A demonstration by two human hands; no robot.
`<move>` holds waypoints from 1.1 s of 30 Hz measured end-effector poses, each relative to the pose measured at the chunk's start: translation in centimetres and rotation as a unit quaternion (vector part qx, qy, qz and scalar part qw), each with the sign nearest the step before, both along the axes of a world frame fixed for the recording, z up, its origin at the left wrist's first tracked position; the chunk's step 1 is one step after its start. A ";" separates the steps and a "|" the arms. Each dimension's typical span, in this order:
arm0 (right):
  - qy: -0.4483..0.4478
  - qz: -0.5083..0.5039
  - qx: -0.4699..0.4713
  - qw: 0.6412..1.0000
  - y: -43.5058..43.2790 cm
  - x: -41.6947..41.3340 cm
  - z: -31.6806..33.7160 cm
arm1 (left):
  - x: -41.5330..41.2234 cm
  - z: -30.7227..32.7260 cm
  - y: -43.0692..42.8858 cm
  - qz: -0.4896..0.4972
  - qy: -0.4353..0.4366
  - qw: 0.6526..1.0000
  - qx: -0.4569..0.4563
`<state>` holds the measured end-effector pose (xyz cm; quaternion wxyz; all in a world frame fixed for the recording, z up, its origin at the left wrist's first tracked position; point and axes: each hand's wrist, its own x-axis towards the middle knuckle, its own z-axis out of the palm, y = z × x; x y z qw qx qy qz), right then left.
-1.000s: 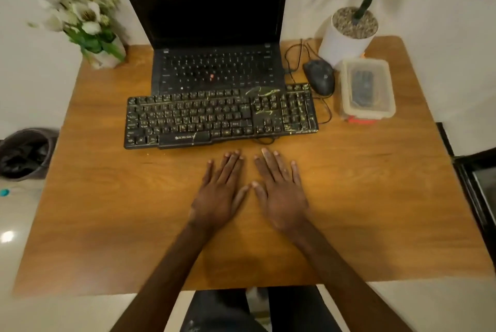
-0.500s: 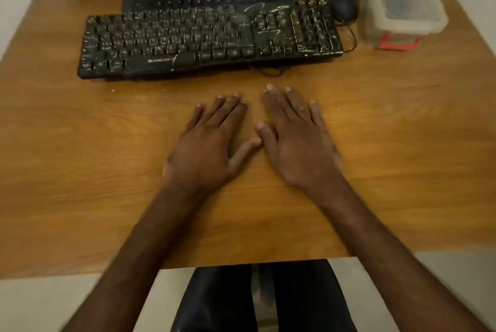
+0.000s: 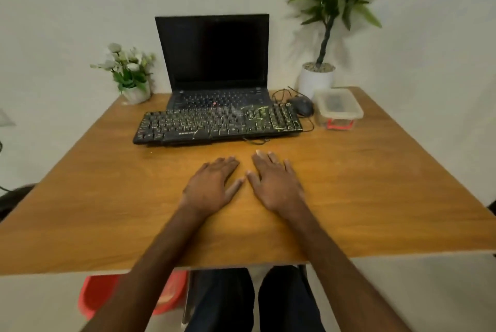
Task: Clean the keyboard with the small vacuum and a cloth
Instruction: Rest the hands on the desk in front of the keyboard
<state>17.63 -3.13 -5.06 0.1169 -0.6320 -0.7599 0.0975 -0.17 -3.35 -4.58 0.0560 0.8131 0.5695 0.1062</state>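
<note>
A black keyboard (image 3: 217, 123) streaked with yellowish dirt lies across the far half of the wooden table (image 3: 107, 197), in front of an open laptop (image 3: 214, 63). My left hand (image 3: 212, 186) and my right hand (image 3: 276, 184) rest flat on the table side by side, palms down, a short way in front of the keyboard. Both hold nothing, fingers spread. A clear lidded container (image 3: 338, 107) with a dark object inside stands at the keyboard's right. No vacuum or cloth is plainly visible.
A black wired mouse (image 3: 300, 105) sits between keyboard and container, its cable looping beside it. A white flower pot (image 3: 134, 90) stands back left, a tall potted plant (image 3: 316, 79) back right. A red object (image 3: 99, 296) lies on the floor under the table's near edge.
The camera tilted down, then back up, so the laptop screen, wall and plants show again. Both hands stayed flat on the table in the same place.
</note>
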 end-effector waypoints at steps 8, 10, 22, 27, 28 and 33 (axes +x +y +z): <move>0.018 -0.007 0.015 1.000 -0.2 -0.1 0.2 | 0.1 -0.2 0.3 0.009 -0.001 1.000 0.028; 0.024 -0.008 0.022 0.999 -0.3 -0.1 0.3 | 0.1 -0.2 0.2 0.014 -0.007 0.999 0.034; 0.040 -0.014 0.044 0.998 0.4 0.2 0.0 | 0.0 -1.1 1.2 -0.013 -0.034 0.995 0.091; 0.061 -0.018 0.063 0.996 0.8 0.3 -0.3 | 0.0 -1.1 1.2 0.004 -0.062 0.992 0.110; 0.065 -0.020 0.072 0.995 0.9 0.3 -0.3 | 0.1 -0.9 1.2 0.015 -0.066 0.991 0.118; 0.059 -0.022 0.112 0.992 1.3 0.3 -0.5 | 1.1 -0.3 1.8 0.048 -0.033 0.987 0.147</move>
